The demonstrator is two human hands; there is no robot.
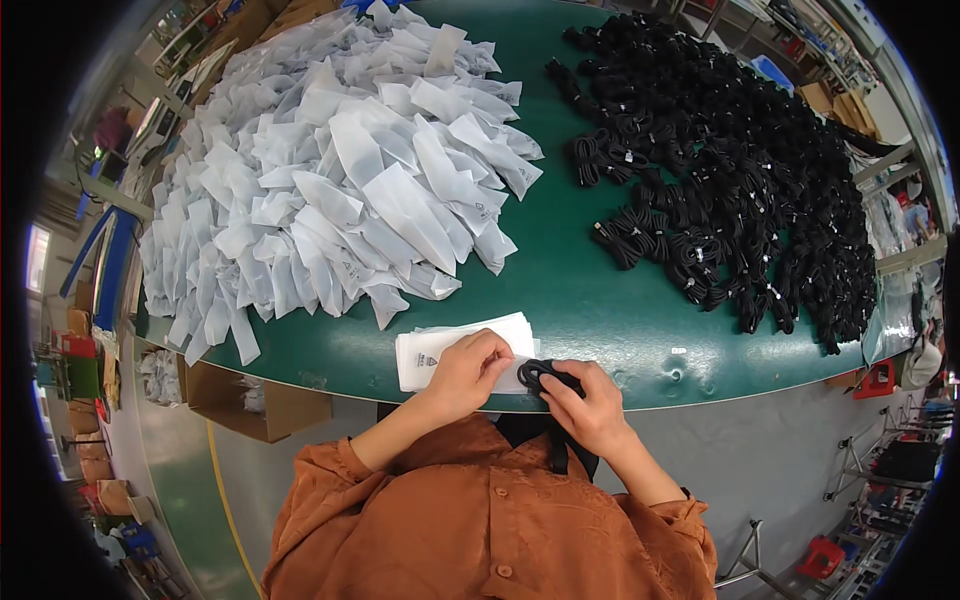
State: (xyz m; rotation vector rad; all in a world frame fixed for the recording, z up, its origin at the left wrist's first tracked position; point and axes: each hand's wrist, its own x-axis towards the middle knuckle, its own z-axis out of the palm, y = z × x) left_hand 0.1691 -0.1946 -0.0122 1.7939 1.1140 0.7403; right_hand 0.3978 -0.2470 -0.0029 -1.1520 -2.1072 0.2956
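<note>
A stack of flat white bags (415, 352) lies at the table's front edge before me. Over its right part rests my left hand (462, 375), thumb and fingertips pinched at the edge of the top bag. Just to its right, my right hand (590, 402) is closed around a coiled black cable (533, 373), whose loops stick out toward the bags. The coil's left end is right beside the bag's edge, and the palm hides the rest of it.
A large heap of filled whitish bags (340, 190) covers the table's left side. Many coiled black cables (720, 170) are piled on the right of the green table (560, 290). Below the front edge at left stands an open cardboard box (260, 405). Red bins lie near the floor at right.
</note>
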